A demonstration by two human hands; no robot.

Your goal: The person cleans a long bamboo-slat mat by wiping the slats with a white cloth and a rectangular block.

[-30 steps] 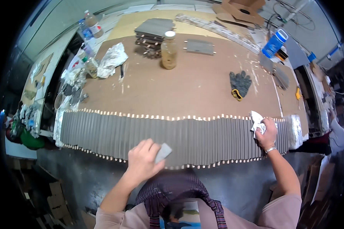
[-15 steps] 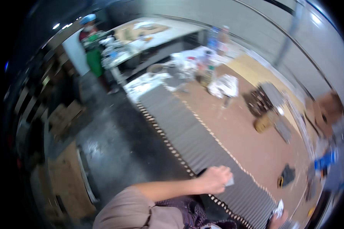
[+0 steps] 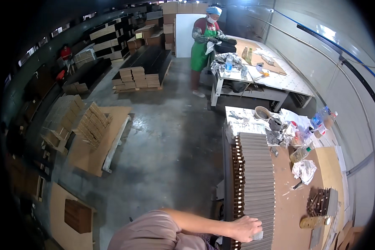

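My left hand (image 3: 245,228) is closed over a small pale grey flat piece (image 3: 258,236), whose exact kind I cannot make out. It rests low on a long row of grey strips (image 3: 256,175), packed side by side along the table edge. Brown strip ends with pale spots (image 3: 238,179) line the row's left side. My right hand is outside the picture.
Right of the row, brown board (image 3: 285,208) covers the table. On it lie a crumpled white cloth (image 3: 304,170), bottles (image 3: 301,153) and a pile of brown pieces (image 3: 318,202). A co-worker in a green apron (image 3: 210,35) stands at the far table. Stacked boards (image 3: 139,71) stand left.
The view has swung left and up, bringing the far table and stacks into sight. My right hand, holding something white and crumpled, has left the picture. My left hand still grips the grey piece.
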